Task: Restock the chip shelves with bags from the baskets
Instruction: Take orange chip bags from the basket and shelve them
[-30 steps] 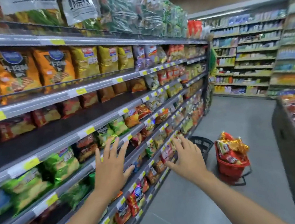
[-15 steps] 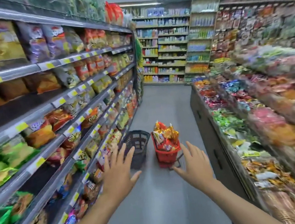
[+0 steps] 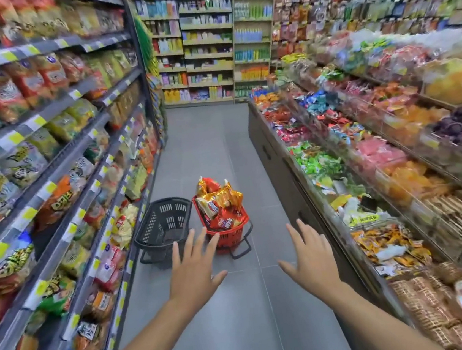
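Red basket [image 3: 229, 236] lies just beyond the left grip [image 3: 193, 275], apparently untouched.

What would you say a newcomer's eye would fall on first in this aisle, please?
Probably the red basket on the floor mid-aisle, heaped with shiny chip bags, with a black basket that looks empty beside it, nearer the shelves. In the foreground the left hand and right hand reach forward, open and holding nothing. Packed chip shelves line the left side.
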